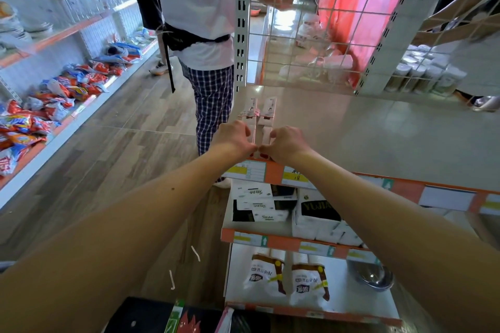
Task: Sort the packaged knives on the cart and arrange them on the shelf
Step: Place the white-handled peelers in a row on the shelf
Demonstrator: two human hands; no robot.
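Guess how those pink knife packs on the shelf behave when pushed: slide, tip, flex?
The knife packs lie flat on the smooth shelf, so they probably slide easily, unlikely to tip or roll. Long, thin packaging may flex at the ends.

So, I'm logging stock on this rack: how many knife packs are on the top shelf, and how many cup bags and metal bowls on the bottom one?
knife packs: 2
cup bags: 2
metal bowls: 1
Total: 5
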